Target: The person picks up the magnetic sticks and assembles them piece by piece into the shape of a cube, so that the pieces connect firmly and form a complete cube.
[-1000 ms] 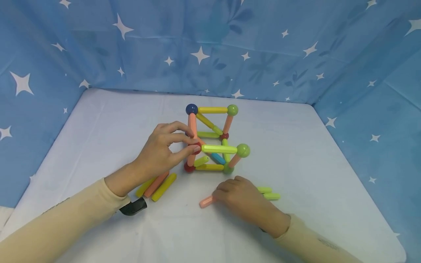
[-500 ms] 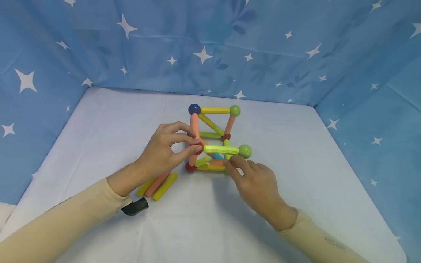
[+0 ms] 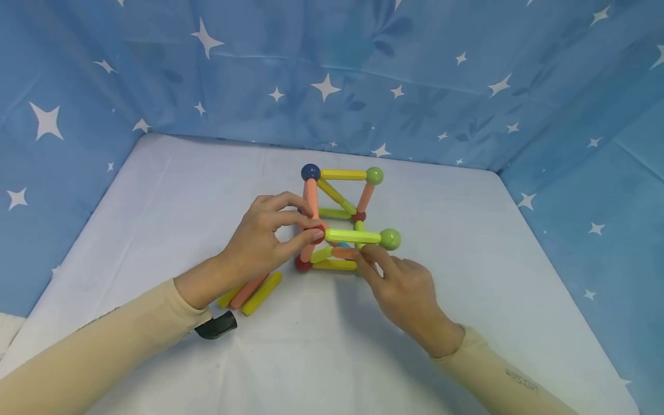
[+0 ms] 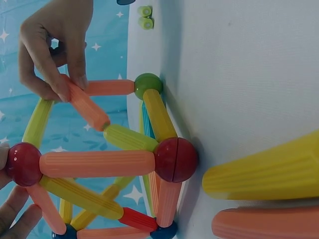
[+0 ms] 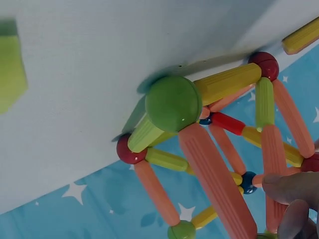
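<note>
Near the white table's (image 3: 155, 190) middle, the right hand (image 3: 402, 288) pinches a loose orange ribbed plastic rod (image 3: 343, 252) inside the colourful rod-and-ball frame (image 3: 342, 219). Beyond it, the left hand (image 3: 259, 242) pinches the frame's red top-corner ball (image 3: 318, 234). Best to brace that corner while guiding the rod's free end squarely onto a ball.

In the left wrist view a frame of ribbed rods and balls (image 4: 107, 164) stood on the pale table (image 4: 239, 74), with a dark red ball (image 4: 175, 159) and a green ball (image 4: 148, 84) at its foot against that surface. The right hand (image 4: 52, 42) pinched one end of an orange rod (image 4: 87, 105) whose other end met a lime rod (image 4: 128, 138), while fingertips of the left hand (image 4: 17, 216) lay by another red ball (image 4: 22, 163) (lower left corner). A yellow rod (image 4: 264, 172) and an orange one (image 4: 266, 224) lay loose at the right edge, and two lime rod ends (image 4: 145, 16) showed far off.
</note>
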Demonstrator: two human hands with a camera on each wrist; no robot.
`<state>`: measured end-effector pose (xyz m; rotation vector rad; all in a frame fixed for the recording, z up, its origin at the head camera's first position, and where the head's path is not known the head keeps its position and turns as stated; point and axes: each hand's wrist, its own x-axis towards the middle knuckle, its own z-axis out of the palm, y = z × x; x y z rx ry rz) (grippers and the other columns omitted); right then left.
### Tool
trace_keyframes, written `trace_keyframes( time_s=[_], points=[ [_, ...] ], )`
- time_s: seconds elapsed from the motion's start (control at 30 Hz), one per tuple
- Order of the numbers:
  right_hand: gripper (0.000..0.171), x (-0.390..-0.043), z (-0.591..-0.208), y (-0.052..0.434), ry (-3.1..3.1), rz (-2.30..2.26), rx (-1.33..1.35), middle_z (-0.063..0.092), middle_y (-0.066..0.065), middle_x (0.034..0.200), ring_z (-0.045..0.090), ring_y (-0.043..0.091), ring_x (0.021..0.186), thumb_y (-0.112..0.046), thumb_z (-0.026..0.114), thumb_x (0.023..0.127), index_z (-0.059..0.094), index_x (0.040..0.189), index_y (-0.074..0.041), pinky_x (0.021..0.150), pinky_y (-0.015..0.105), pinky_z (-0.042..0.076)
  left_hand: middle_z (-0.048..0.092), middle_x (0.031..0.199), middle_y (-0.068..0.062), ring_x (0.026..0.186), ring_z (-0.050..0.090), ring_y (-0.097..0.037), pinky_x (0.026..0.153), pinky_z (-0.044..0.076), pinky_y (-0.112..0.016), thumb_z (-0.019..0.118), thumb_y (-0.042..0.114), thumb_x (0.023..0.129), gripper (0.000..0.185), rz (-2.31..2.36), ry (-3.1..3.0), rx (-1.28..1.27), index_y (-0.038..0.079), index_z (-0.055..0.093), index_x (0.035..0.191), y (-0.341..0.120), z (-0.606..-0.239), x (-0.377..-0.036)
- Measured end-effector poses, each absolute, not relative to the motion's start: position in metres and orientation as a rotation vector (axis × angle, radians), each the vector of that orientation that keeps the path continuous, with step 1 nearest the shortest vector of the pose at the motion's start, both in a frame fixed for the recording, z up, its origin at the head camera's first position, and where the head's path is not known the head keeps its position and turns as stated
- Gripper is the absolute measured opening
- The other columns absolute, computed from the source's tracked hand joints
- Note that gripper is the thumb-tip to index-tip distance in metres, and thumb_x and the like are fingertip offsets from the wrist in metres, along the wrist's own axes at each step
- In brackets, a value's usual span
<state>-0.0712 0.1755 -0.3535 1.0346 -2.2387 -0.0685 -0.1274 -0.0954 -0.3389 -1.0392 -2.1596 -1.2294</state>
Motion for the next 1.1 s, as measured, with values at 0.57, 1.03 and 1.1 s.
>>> trace_keyframes(
  time_s=[0.57, 1.03, 1.1],
  points=[
    [0.008, -0.055, -0.370, 0.182, -2.445, -0.120, 1.224, 0.062, 0.003, 0.084, 0.041, 0.012, 0.048, -0.009, 0.061, 0.098, 0.059, 0.106, -0.008, 0.044, 0.022, 0.029, 0.066, 0.104, 0.003, 0.105, 0.060, -0.018, 0.097, 0.037, -0.050, 0.084, 0.019, 0.085, 0.009, -1.230, -2.169, -1.031, 0.016, 0.082, 0.093, -0.094, -0.339, -0.127],
    [0.012, -0.050, -0.378, 0.175, -2.981, -0.029, 1.061, 0.047, -0.008, 0.066, 0.043, 0.007, 0.052, -0.023, 0.080, 0.084, 0.069, 0.084, -0.018, 0.046, 0.024, 0.037, 0.066, 0.105, 0.003, 0.105, 0.060, -0.019, 0.097, 0.036, -0.053, 0.084, 0.019, 0.085, 0.010, -1.229, -2.182, -1.029, 0.017, 0.082, 0.095, -0.094, -0.341, -0.127],
    [0.014, -0.052, -0.376, 0.175, -3.044, 0.010, 1.062, 0.047, -0.009, 0.068, 0.044, 0.007, 0.055, -0.024, 0.080, 0.082, 0.068, 0.085, -0.019, 0.049, 0.024, 0.039, 0.066, 0.105, 0.003, 0.105, 0.059, -0.020, 0.097, 0.036, -0.052, 0.084, 0.018, 0.085, 0.010, -1.230, -2.185, -1.030, 0.017, 0.082, 0.095, -0.094, -0.340, -0.127]
  ],
)
